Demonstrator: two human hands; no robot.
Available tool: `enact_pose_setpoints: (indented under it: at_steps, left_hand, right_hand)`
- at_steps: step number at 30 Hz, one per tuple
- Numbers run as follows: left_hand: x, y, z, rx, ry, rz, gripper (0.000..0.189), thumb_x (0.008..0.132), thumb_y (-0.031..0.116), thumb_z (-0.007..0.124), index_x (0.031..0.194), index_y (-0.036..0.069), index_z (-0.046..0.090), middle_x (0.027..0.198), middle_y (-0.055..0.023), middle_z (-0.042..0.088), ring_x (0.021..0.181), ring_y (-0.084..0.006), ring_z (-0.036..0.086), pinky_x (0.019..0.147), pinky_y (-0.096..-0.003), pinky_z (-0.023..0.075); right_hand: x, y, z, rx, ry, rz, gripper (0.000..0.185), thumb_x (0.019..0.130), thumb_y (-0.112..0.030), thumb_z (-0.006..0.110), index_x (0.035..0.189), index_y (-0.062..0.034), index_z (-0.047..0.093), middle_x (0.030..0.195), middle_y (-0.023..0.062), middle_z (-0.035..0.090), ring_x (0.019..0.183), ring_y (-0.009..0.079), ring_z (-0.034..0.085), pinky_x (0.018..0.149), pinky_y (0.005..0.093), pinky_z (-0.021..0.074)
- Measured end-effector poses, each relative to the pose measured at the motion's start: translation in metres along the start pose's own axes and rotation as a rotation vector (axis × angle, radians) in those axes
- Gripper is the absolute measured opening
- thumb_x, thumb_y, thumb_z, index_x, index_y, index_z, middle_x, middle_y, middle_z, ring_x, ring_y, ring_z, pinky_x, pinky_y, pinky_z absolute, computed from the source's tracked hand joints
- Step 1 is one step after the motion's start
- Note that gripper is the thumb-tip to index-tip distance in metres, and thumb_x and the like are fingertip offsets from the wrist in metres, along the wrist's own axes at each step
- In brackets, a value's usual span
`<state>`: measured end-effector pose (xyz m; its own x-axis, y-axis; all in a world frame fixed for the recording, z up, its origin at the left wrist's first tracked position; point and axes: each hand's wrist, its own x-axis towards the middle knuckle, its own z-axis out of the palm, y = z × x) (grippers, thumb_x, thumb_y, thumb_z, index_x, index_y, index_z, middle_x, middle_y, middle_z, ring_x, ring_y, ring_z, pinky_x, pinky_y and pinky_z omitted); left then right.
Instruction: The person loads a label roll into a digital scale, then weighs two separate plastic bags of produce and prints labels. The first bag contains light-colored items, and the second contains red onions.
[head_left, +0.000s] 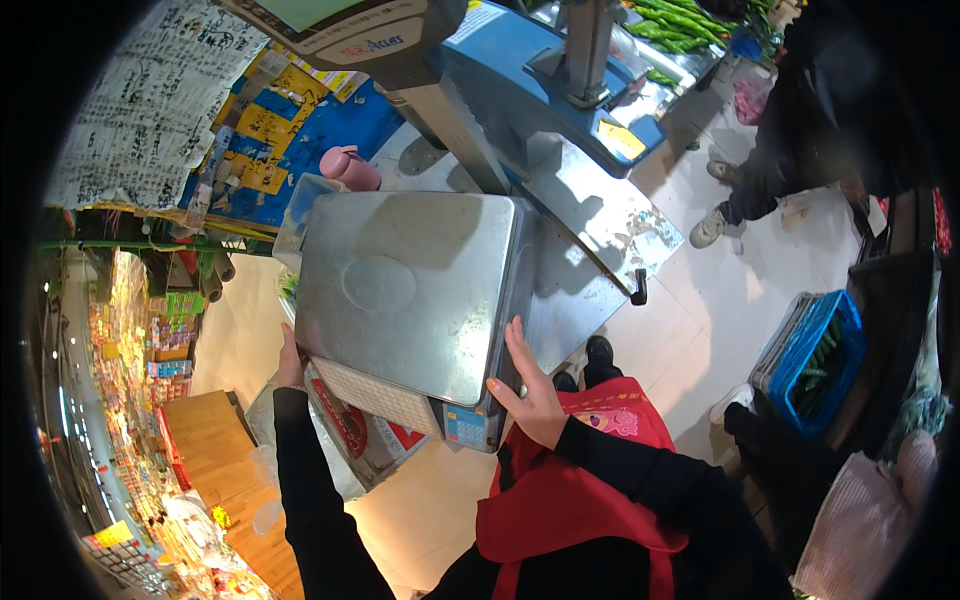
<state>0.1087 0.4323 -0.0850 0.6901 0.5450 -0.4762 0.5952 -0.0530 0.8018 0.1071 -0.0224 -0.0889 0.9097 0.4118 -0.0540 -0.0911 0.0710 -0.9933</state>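
A weighing scale with a bare metal pan (405, 292) stands before me on a metal-topped table (592, 217). My left hand (291, 360) is at the pan's near left corner, partly hidden behind the scale's edge. Against the scale's right side rests my right hand (532, 394), fingers spread, beside the blue keypad (466, 426). A long keyboard (379, 396) with pale keys runs along the scale's near side. Above the pan, a post (457, 135) carries the display head (360, 37). Neither hand is seen to grasp a loose object.
A pink flask (350, 168) and a clear plastic container (306, 214) stand behind the scale. A blue machine (540, 82) is beyond, near green peppers (675, 26). People stand at right, around a blue crate (817, 364) of green vegetables. A wooden surface (225, 472) lies at lower left.
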Motion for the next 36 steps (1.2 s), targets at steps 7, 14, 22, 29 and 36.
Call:
enact_pose_setpoints:
  at_steps: [7, 14, 22, 29, 36]
  left_hand:
    - [-0.012, -0.021, -0.002, 0.011, 0.03, 0.039, 0.073, 0.089, 0.065, 0.034, 0.121, 0.002, 0.052, 0.112, -0.0075, 0.058, 0.102, -0.0166, 0.055, 0.091, -0.0314, 0.0413]
    - [-0.069, -0.045, 0.022, 0.02, 0.102, 0.038, 0.072, 0.092, 0.06, 0.037, 0.114, -0.006, 0.055, 0.109, -0.0082, 0.059, 0.098, -0.0152, 0.054, 0.083, -0.0291, 0.0428]
    - [-0.133, -0.056, 0.071, 0.137, 0.238, 0.008, 0.069, 0.095, 0.053, 0.033, 0.119, -0.008, 0.052, 0.119, -0.0203, 0.057, 0.113, -0.0253, 0.052, 0.096, -0.0311, 0.0371]
    - [-0.169, -0.044, 0.121, -0.026, 0.445, 0.118, 0.06, 0.096, 0.046, 0.039, 0.119, -0.008, 0.052, 0.113, -0.0142, 0.059, 0.105, -0.0182, 0.053, 0.092, -0.0291, 0.0387]
    - [-0.161, -0.031, 0.128, 0.026, 0.493, 0.173, 0.057, 0.095, 0.047, 0.039, 0.121, -0.001, 0.054, 0.106, -0.0167, 0.063, 0.101, -0.0243, 0.059, 0.088, -0.0301, 0.0417]
  right_hand:
    - [0.013, -0.003, -0.015, -0.029, -0.021, 0.019, 0.077, 0.085, -0.016, 0.059, 0.143, 0.0029, 0.013, 0.151, 0.0231, 0.002, 0.141, 0.032, 0.003, 0.112, 0.0362, 0.0119]
    - [0.051, -0.001, -0.05, -0.024, -0.051, -0.027, 0.081, 0.082, -0.012, 0.065, 0.144, 0.0018, 0.015, 0.151, 0.0211, 0.006, 0.141, 0.0288, 0.007, 0.112, 0.0344, 0.0138]
    - [0.116, -0.004, -0.077, 0.007, -0.146, -0.01, 0.086, 0.079, -0.016, 0.069, 0.144, 0.0021, 0.016, 0.149, 0.021, 0.021, 0.135, 0.0249, 0.027, 0.109, 0.0325, 0.0223]
    - [0.169, -0.009, -0.083, -0.034, -0.258, 0.064, 0.086, 0.08, -0.022, 0.069, 0.144, 0.0002, 0.016, 0.144, 0.02, 0.03, 0.13, 0.0259, 0.033, 0.107, 0.035, 0.0266]
    - [0.22, -0.005, -0.068, -0.051, -0.269, 0.071, 0.082, 0.079, -0.024, 0.072, 0.141, 0.0017, 0.026, 0.138, 0.0197, 0.038, 0.125, 0.0259, 0.04, 0.103, 0.034, 0.0316]
